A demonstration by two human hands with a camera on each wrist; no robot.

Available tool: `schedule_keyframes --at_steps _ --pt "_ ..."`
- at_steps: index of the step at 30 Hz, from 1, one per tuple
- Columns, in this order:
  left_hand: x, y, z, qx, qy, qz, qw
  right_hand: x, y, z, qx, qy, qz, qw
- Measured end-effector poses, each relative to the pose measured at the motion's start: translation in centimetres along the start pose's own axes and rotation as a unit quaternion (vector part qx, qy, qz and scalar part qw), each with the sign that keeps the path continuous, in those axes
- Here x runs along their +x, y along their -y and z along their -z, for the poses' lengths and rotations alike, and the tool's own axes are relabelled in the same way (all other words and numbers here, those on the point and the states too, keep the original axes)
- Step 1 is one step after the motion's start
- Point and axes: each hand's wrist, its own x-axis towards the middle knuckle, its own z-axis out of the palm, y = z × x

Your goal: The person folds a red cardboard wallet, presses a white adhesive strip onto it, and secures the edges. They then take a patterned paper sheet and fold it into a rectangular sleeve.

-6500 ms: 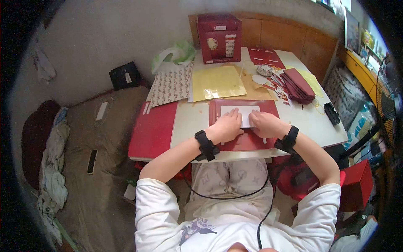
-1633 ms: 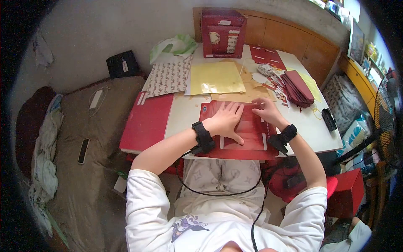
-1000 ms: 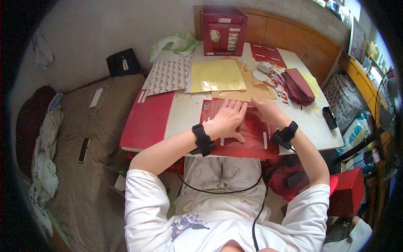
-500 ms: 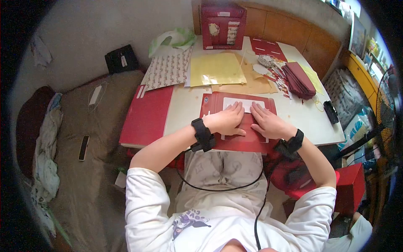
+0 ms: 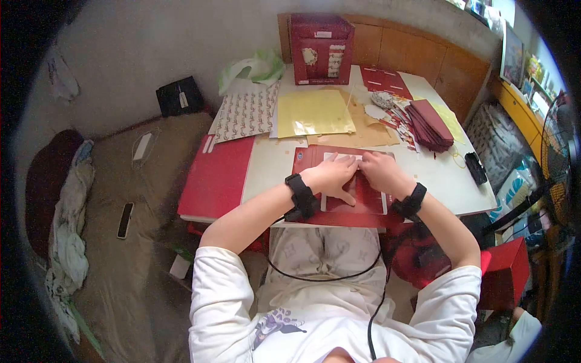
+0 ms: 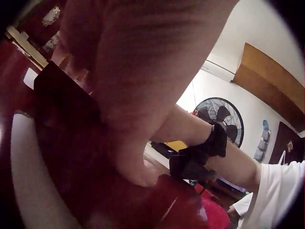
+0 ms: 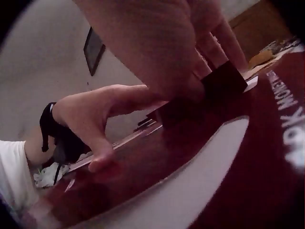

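Observation:
A glossy red printed card sheet (image 5: pixel 305 202) with white-edged slots lies at the table's near edge. My left hand (image 5: pixel 331 176) rests on it with the thumb spread and the fingers reaching to a pale strip (image 5: pixel 330 156) at its far side. Close beside those fingertips my right hand (image 5: pixel 386 172) has its fingers curled, pinching a raised dark red flap (image 7: pixel 226 85) of the sheet. In the right wrist view the fingers stand behind that flap and the left thumb (image 7: pixel 101 160) points down onto the card. The right fingertips are partly hidden behind the flap.
A yellow sheet (image 5: pixel 315 113) and a patterned sheet (image 5: pixel 247 113) lie beyond the card. Folded maroon pieces (image 5: pixel 428 126) and paper scraps are to the right. A red box (image 5: pixel 322 51) stands at the back, a red board (image 5: pixel 219 175) left. A cable (image 5: pixel 327 279) crosses the lap.
Half a second ago both hands lay flat over a white panel near the sheet's far side. Now the right fingers have curled onto the flap, while the left hand stays on the sheet.

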Motion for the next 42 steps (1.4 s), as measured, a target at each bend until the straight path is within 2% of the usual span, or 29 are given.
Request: schedule_keyframes --at_steps 2,3,5,7,9,11,14,16,17,19,21,23,24,28,34,37,42 --pt "-0.2 0.8 -1.3 -0.012 -0.008 -0.009 1.0 -0.6 0.9 0.0 -0.114 0.082 0.027 0.99" --pt "-0.6 0.7 -1.4 -0.026 -0.015 -0.018 0.999 -1.2 1.1 -0.3 -0.114 0.083 0.026 0.99" --pt "-1.0 0.2 -1.6 -0.004 -0.004 0.004 1.0 -2.3 1.1 -0.5 -0.048 0.006 0.01 0.999" --pt "-1.4 0.0 -1.4 0.017 0.007 0.025 1.0 -2.9 0.6 -0.1 -0.062 0.044 -0.005 0.997" --pt "-1.9 0.0 -1.2 0.068 0.02 0.08 0.994 -3.6 -0.2 -0.2 -0.077 0.083 -0.017 0.993" --pt "-2.2 -0.4 -1.2 0.091 0.015 0.092 0.991 -4.1 -0.9 -0.7 -0.081 -0.02 0.034 0.996" --pt "-1.6 -0.8 -0.8 0.12 0.03 0.137 0.983 -3.1 -0.2 0.7 -0.026 0.004 0.002 1.0" --pt "-1.0 -1.6 0.5 0.154 0.117 0.182 0.964 -2.0 -0.1 0.7 -0.033 -0.002 -0.02 0.999" --pt "-0.7 -1.9 1.1 0.159 0.116 0.182 0.963 -1.5 -0.1 0.6 -0.038 -0.001 -0.041 0.998" --pt "0.0 -2.1 2.1 0.136 0.17 0.182 0.959 -0.5 -0.2 0.1 -0.054 -0.013 -0.038 0.998" --pt "0.1 -1.9 2.1 0.146 0.129 0.159 0.968 0.3 -0.4 -0.1 -0.072 -0.025 -0.034 0.997" --pt "0.1 -1.1 1.1 0.085 0.018 0.091 0.992 0.6 -0.2 -0.1 -0.048 -0.037 -0.004 0.998" --pt "0.0 -1.2 1.1 0.086 -0.004 0.094 0.992 0.6 0.1 0.5 -0.047 -0.04 -0.006 0.998" --pt "-0.3 -1.2 1.1 0.043 0.009 0.105 0.994 0.4 -0.4 -0.2 -0.034 -0.064 -0.008 0.997" --pt "-0.7 -0.8 -0.2 0.062 -0.066 0.081 0.993 0.3 0.2 0.1 -0.034 -0.042 -0.032 0.998" --pt "-0.8 -0.8 -0.4 0.074 -0.092 0.074 0.99 0.4 0.5 0.4 -0.074 -0.022 -0.033 0.996" --pt "-0.7 -1.0 0.1 0.074 -0.07 0.073 0.992 0.7 0.6 0.2 -0.08 -0.017 -0.015 0.997"
